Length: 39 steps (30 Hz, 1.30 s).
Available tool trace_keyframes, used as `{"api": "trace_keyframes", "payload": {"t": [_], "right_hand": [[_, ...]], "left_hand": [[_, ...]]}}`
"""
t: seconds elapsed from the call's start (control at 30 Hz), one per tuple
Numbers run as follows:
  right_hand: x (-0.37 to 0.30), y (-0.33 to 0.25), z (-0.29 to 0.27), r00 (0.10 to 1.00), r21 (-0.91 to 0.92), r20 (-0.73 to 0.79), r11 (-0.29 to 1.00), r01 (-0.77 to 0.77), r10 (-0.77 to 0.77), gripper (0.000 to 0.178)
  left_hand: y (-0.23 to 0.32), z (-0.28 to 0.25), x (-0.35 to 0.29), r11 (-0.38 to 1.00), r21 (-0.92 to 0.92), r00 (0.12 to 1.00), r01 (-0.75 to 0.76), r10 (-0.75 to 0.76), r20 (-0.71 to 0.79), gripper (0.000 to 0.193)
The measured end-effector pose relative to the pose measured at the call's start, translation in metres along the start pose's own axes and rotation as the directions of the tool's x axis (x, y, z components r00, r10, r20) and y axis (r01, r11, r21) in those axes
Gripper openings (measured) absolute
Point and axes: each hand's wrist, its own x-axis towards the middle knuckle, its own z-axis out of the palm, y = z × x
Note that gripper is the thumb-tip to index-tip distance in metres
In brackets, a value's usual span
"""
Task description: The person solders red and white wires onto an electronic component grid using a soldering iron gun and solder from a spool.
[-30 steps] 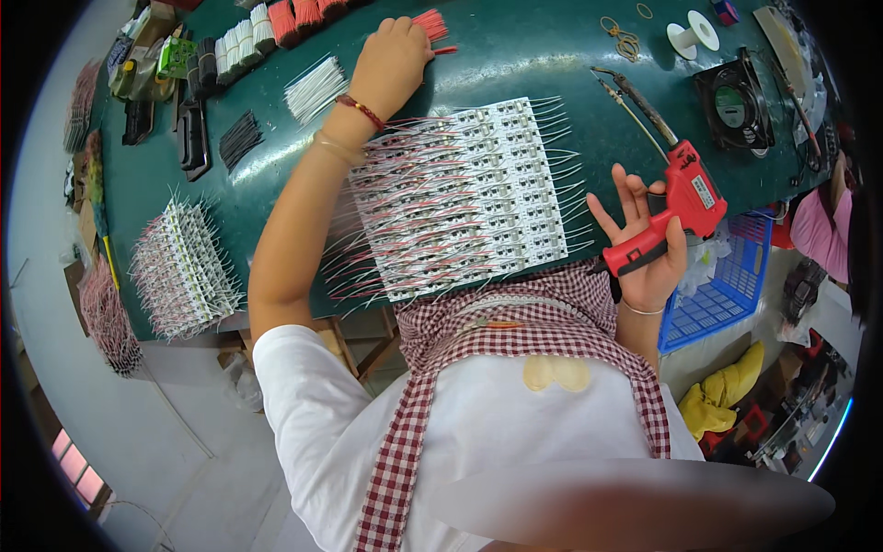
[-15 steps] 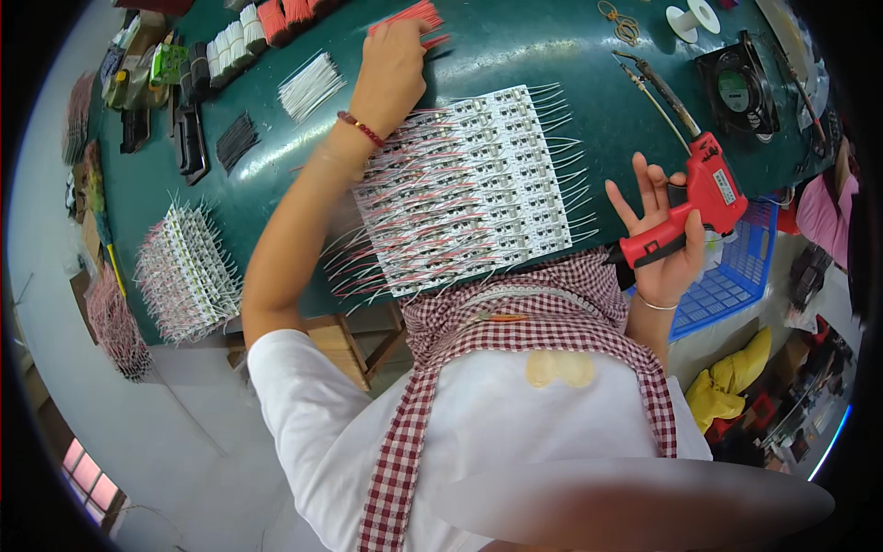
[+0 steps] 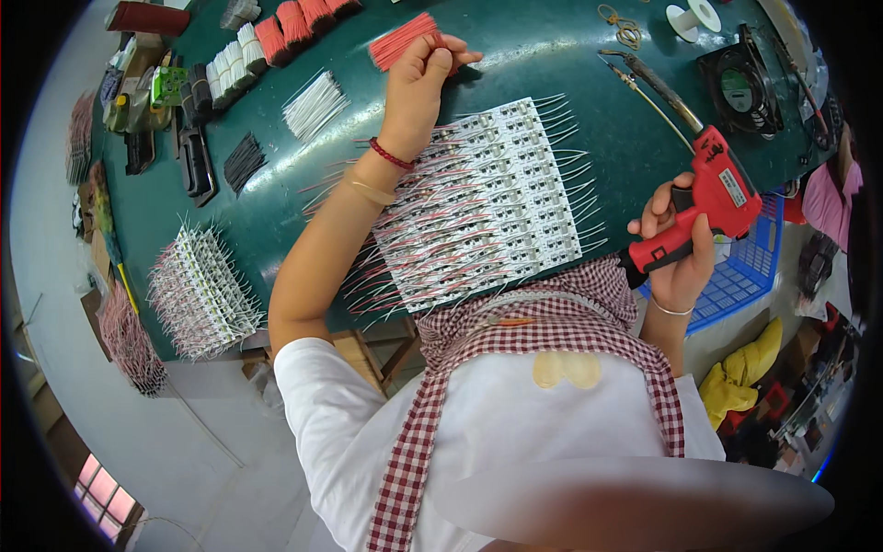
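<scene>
My left hand (image 3: 417, 97) is over the pile of short red wires (image 3: 402, 41) at the far middle of the bench. Its thumb and fingers are curled together against the red wires; how many they grip is hidden. My right hand (image 3: 682, 262) is wrapped round the handle of a red and black soldering gun (image 3: 722, 189), whose metal tip and feed tube point to the far left. Between my arms lies a panel of white circuit boards (image 3: 501, 198), with red and white wires along its left part and white wires sticking out at its right edge.
White wires (image 3: 315, 106) and black wires (image 3: 244, 162) lie left of my left hand. A stack of wired boards (image 3: 204, 294) sits at the left edge. To the right stand a black fan (image 3: 739, 87), a white spool (image 3: 693, 18) and, below the bench, a blue basket (image 3: 736, 285).
My left fingers have shifted right at the red wires, exposing more of the pile. My right fingers have closed from spread to wrapped round the soldering gun's handle. The whole view has shifted slightly.
</scene>
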Motion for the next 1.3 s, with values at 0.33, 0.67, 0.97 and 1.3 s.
{"api": "trace_keyframes", "payload": {"t": [0.33,0.67,0.97,1.3], "right_hand": [[0.001,-0.004,0.014,0.994,-0.233,-0.105,0.972,0.014,-0.039,0.051],[0.000,-0.003,0.017,0.990,-0.247,-0.137,0.969,0.003,-0.038,0.052],[-0.005,0.002,0.021,0.986,-0.324,-0.163,0.946,-0.023,-0.031,0.055],[-0.009,0.021,0.026,0.962,-0.462,-0.249,0.859,-0.221,0.113,0.044]], "left_hand": [[0.010,0.005,-0.006,0.997,0.062,0.999,0.044,-0.044,-0.001,0.028],[0.012,0.008,-0.014,0.977,0.186,0.994,-0.104,0.097,0.042,0.022],[0.031,0.013,-0.020,0.969,0.249,0.997,-0.008,0.028,-0.077,0.019],[0.031,0.007,-0.036,0.160,0.760,0.771,-0.630,0.242,0.589,0.034]]}}
